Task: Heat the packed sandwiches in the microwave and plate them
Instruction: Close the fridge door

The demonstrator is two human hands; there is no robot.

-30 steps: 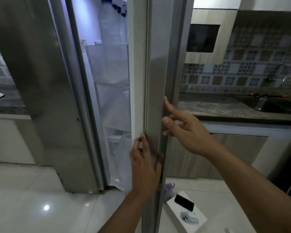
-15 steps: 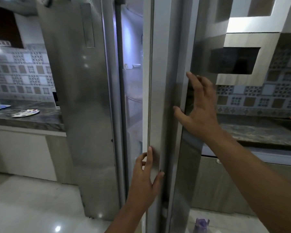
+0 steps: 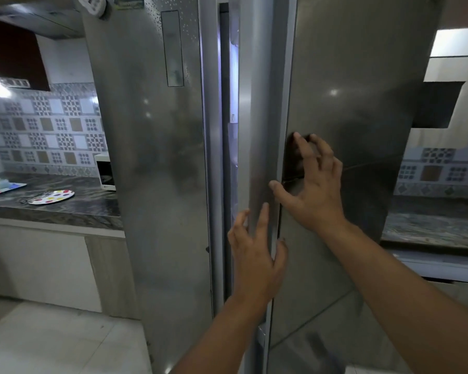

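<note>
Dim kitchen, cool light from the fridge gap (image 3: pixel 234 103), soft glare spots on steel, wide-angle edge bending

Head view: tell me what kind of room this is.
A home kitchen, most likely: a tall steel fridge with its door slightly ajar, a white microwave on a dark stone counter, and a patterned tile wall behind.

To my left the dark marbled counter (image 3: pixel 65 209) is carrying a spotted plate (image 3: pixel 52 197), a colourful tray (image 3: pixel 0 186) at its far left end, and a white microwave (image 3: pixel 106 171) sitting against the fridge side.
</note>
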